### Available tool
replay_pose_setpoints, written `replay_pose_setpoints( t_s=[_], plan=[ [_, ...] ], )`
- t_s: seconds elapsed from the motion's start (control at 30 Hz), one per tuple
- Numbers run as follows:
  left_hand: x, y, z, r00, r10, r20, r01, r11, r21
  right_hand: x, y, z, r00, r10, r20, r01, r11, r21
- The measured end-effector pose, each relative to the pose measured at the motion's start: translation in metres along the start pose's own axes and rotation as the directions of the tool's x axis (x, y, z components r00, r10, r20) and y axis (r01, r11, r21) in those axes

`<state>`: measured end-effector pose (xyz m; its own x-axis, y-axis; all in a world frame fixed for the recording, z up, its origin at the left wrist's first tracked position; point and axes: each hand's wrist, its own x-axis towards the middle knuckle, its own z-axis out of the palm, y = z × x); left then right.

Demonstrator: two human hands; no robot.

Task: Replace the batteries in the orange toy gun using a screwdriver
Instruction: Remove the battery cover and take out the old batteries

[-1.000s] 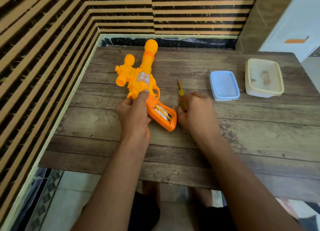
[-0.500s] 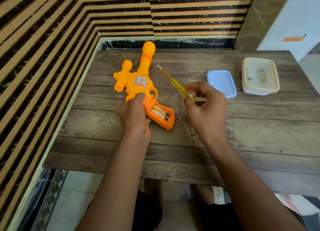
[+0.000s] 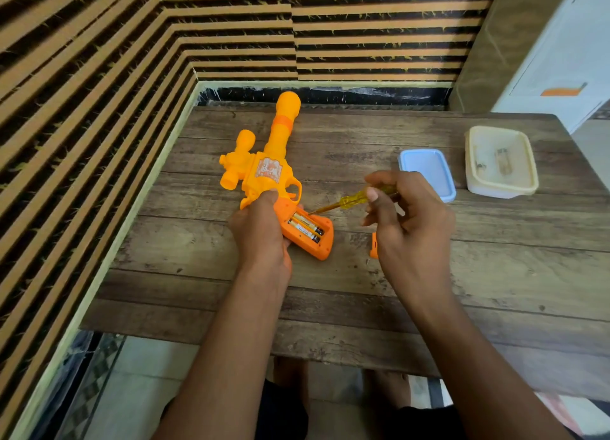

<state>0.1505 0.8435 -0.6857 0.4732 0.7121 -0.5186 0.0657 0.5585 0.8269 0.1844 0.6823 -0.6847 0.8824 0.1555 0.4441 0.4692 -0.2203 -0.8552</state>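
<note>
Left hand grips toy gun by its handle, fingers curled round it. Gun flat on table, barrel toward 12 o'clock. Battery bay uncovered, two batteries seated. Right hand pinches screwdriver, tip toward 8 o'clock at bay edge; contact unclear. Blue lid at 1 o'clock of right hand; cream container at lid's 3 o'clock.

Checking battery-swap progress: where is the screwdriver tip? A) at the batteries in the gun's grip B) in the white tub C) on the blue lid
A: the right hand holds the screwdriver, tip at the batteries in the open grip of the gun.
</note>
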Motion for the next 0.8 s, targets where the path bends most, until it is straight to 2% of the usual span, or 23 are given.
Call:
replay_pose_setpoints(
  t_s=[0.43, 0.67, 0.8],
  plan=[
    [-0.0042, 0.0021, 0.0009, 1.000, 0.008, -0.015, -0.009, 0.999, -0.039, -0.0004, -0.0020, 0.0000, 0.964, -0.196, 0.181, 0.208, 0.977, -0.049],
    [-0.0001, 0.0000, 0.0003, 1.000, 0.029, -0.009, -0.029, 0.999, -0.019, -0.0021, -0.0032, 0.0008, 0.920, -0.348, 0.180, 0.373, 0.919, -0.129],
    [0.0010, -0.0008, -0.0006, 0.999, 0.033, 0.013, -0.033, 0.999, -0.018, -0.0042, -0.0059, 0.0084, 0.906, -0.403, 0.129, 0.418, 0.900, -0.123]
  ],
)
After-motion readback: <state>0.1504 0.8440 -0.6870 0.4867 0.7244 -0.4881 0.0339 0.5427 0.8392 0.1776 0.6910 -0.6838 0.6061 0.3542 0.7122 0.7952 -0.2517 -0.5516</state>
